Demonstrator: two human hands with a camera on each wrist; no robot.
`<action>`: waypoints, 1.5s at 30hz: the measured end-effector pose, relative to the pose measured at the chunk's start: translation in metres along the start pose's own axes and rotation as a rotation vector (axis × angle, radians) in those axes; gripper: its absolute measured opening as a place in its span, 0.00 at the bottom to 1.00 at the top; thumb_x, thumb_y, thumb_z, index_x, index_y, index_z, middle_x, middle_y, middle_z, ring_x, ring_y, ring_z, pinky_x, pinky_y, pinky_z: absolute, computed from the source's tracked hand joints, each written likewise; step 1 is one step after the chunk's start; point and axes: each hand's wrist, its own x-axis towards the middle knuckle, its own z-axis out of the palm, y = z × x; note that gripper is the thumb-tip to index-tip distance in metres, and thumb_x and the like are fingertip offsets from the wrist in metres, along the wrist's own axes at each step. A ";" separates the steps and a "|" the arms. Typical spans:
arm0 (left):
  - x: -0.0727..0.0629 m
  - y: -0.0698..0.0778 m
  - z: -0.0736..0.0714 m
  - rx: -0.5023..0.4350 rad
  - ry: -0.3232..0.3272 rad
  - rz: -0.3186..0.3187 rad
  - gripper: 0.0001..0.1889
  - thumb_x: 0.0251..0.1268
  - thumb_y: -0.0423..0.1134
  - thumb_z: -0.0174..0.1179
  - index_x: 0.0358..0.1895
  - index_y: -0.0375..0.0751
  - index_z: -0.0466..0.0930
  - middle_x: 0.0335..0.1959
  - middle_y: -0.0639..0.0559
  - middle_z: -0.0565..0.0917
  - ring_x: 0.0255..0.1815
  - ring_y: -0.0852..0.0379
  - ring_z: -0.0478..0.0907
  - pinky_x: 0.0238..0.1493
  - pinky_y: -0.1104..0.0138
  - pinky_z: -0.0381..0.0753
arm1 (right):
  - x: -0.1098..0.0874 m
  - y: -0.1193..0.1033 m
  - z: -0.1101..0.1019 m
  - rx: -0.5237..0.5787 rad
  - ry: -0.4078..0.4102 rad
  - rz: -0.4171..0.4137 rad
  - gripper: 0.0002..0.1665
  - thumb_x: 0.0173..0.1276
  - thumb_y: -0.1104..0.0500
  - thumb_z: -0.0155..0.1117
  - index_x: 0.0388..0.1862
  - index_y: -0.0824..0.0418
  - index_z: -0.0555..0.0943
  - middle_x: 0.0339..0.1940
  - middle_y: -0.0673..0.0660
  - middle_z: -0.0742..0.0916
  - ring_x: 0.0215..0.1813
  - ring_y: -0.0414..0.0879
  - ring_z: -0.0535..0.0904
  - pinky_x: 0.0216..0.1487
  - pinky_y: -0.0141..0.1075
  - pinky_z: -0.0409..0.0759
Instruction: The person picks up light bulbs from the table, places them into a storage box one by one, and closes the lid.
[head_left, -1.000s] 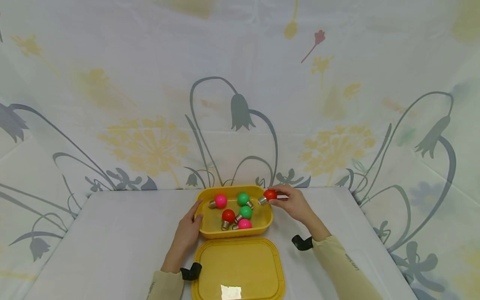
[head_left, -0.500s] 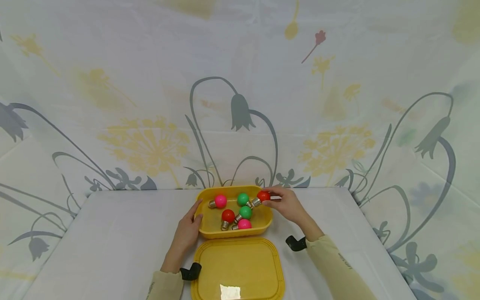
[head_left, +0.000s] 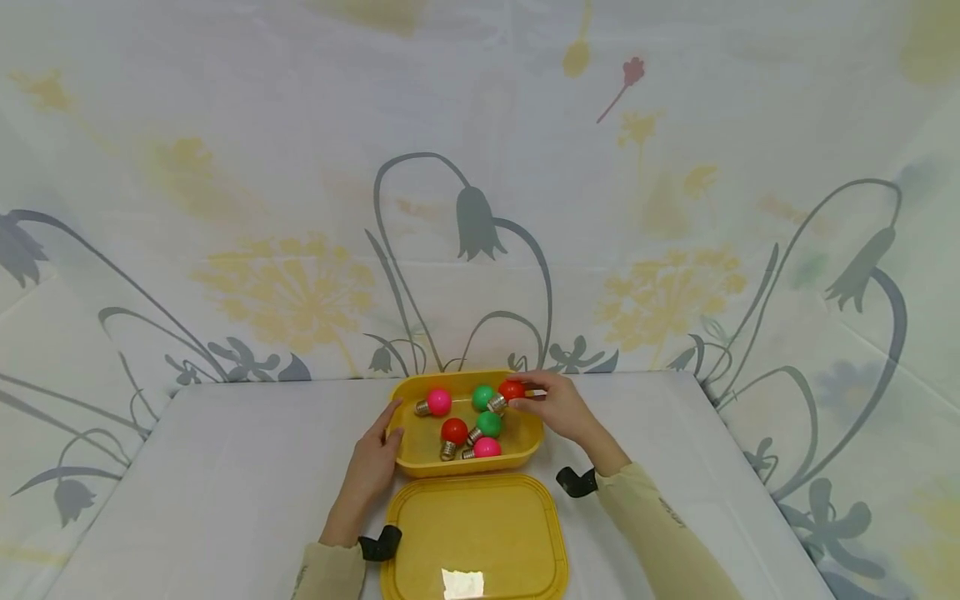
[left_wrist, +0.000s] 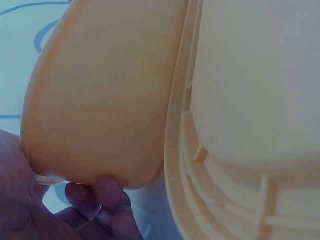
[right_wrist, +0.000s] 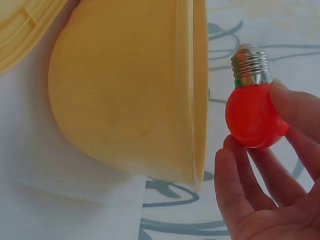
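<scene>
A red light bulb (right_wrist: 256, 115) with a silver screw base is pinched between the thumb and fingers of my right hand (head_left: 561, 407). It is held over the right side of a yellow plastic container (head_left: 420, 462), its base pointing left and toward me in the head view. Inside the container lie another red bulb (head_left: 453, 431), a pink bulb (head_left: 438, 402) at the left, a second pink bulb (head_left: 487, 447) near the front, a green bulb (head_left: 489, 424) and a green bulb (head_left: 482, 397) behind it. My left hand (head_left: 372, 462) grips the container's left end, thumb and fingers at the rim.
A yellow lid (head_left: 476, 533) lies flat on the white-covered table (head_left: 225, 483), directly in front of the container. Behind stands a white flower-patterned cloth backdrop (head_left: 480, 283). A black wrist camera mount (head_left: 576, 482) sits on my right wrist, another (head_left: 381, 543) on my left.
My right hand has carried the red bulb left, from the container's right rim to farther inside over the green bulbs. The left hand has stayed on the container's left end.
</scene>
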 end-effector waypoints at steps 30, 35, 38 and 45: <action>-0.001 -0.004 -0.001 0.007 0.004 0.002 0.27 0.78 0.38 0.48 0.78 0.48 0.61 0.73 0.35 0.65 0.74 0.36 0.60 0.71 0.43 0.59 | 0.026 -0.014 0.020 0.016 -0.073 0.024 0.22 0.66 0.57 0.71 0.60 0.57 0.83 0.54 0.55 0.86 0.56 0.55 0.81 0.56 0.45 0.81; 0.001 -0.004 0.000 -0.004 0.000 -0.006 0.27 0.78 0.38 0.48 0.78 0.49 0.61 0.74 0.36 0.64 0.74 0.37 0.60 0.71 0.44 0.58 | 0.031 -0.012 0.022 0.010 -0.080 0.023 0.22 0.66 0.57 0.71 0.60 0.57 0.83 0.53 0.56 0.86 0.56 0.56 0.81 0.57 0.46 0.80; 0.001 -0.004 0.001 -0.011 -0.006 -0.017 0.27 0.78 0.38 0.47 0.78 0.50 0.60 0.74 0.37 0.64 0.75 0.37 0.59 0.71 0.45 0.58 | 0.034 -0.009 0.024 0.006 -0.090 0.023 0.23 0.66 0.56 0.71 0.60 0.57 0.83 0.53 0.56 0.86 0.56 0.56 0.81 0.58 0.47 0.79; 0.001 -0.003 0.001 -0.010 -0.005 -0.015 0.27 0.78 0.38 0.47 0.78 0.50 0.60 0.75 0.37 0.63 0.75 0.37 0.59 0.71 0.45 0.58 | 0.039 -0.010 0.026 -0.017 -0.113 0.029 0.24 0.66 0.56 0.71 0.60 0.58 0.83 0.52 0.55 0.87 0.55 0.54 0.81 0.60 0.46 0.77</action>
